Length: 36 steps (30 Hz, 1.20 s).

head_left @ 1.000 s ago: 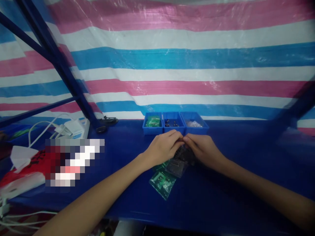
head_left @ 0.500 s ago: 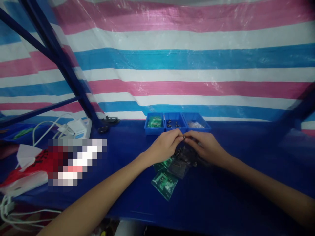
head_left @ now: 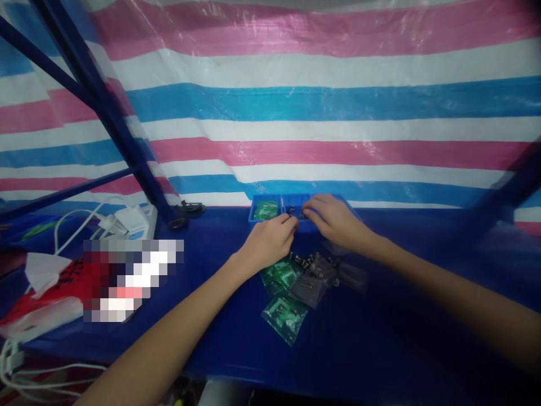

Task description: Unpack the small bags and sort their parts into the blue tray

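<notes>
Fingers bunched at middle bin, hold unclear

Left hand point(head_left: 270, 239): fingertips drawn close together at front edge of middle bin point(head_left: 297, 199); can't tell if anything is pinched. Right hand point(head_left: 333, 223): reaches over same bin, thumb and finger close together by small dark parts point(head_left: 291, 209); contact or hold can't be told.

Left bin point(head_left: 252, 217) has green packets point(head_left: 266, 210); right bin point(head_left: 347, 201) mostly hidden behind right hand/wrist. Nearer the person, on blue table point(head_left: 401, 321): loose dark pieces point(head_left: 301, 260), clear bags point(head_left: 309, 288) overlapping beside them, green bag point(head_left: 285, 319) nearest table edge. Far left: red package point(head_left: 54, 290), white cables point(head_left: 59, 223), pixelated patch. Black item point(head_left: 192, 207) near frame post. Striped sheet point(head_left: 296, 104) behind everything.
</notes>
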Tool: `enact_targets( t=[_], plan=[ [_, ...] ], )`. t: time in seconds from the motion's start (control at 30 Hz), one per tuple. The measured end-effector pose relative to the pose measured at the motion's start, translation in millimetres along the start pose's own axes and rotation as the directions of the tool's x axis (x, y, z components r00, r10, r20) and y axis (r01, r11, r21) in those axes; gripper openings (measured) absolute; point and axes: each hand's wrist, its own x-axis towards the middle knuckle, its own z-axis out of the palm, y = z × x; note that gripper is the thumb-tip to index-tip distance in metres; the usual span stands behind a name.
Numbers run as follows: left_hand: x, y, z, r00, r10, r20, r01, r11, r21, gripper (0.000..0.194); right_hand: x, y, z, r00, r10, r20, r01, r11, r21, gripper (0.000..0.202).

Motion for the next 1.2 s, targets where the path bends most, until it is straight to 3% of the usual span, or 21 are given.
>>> enact_targets(
  t=[0.1,0.2,0.33,0.47,0.57,0.87,1.1,1.2],
  plan=[
    [-1,2,3.3,0.998,0.05,0.04,-0.051,0.998,0.028,0.021,-25,-8,-11,0.995,0.027,0.101,-0.027,1.0,0.004,0.026],
    [-3,7,7.4,0.997,0.063,0.053,-0.064,0.998,0.026,0.021,-53,-6,-10,0.984,0.095,0.148,-0.067,0.981,-0.184,0.022],
    [-5,12,10.3,0.999,-0.008,0.032,0.007,1.0,0.016,0.021,-72,-4,3,0.965,0.182,0.188,-0.107,0.93,-0.352,0.014],
    [-5,13,10.6,0.999,-0.039,0.027,0.039,0.999,-0.007,0.022,-72,-11,8,0.946,0.215,0.242,-0.122,0.929,-0.349,0.009],
    [-6,14,11.9,0.999,-0.032,0.037,0.032,0.999,-0.013,0.022,-71,-10,10,0.95,0.175,0.258,-0.116,0.967,-0.228,0.012],
    [-6,14,15.8,0.998,-0.006,0.065,0.007,1.0,-0.018,0.021,-70,1,17,0.988,0.111,0.109,-0.121,0.989,0.085,0.021],
    [-6,18,13.6,0.997,0.017,0.071,-0.015,1.0,-0.025,0.02,-66,-3,13,0.991,0.126,0.033,-0.13,0.981,0.147,0.018],
    [-6,19,13.1,0.998,0.016,0.062,-0.014,0.999,-0.036,0.021,-65,-8,8,0.986,0.152,-0.064,-0.143,0.982,0.127,0.016]
  ],
)
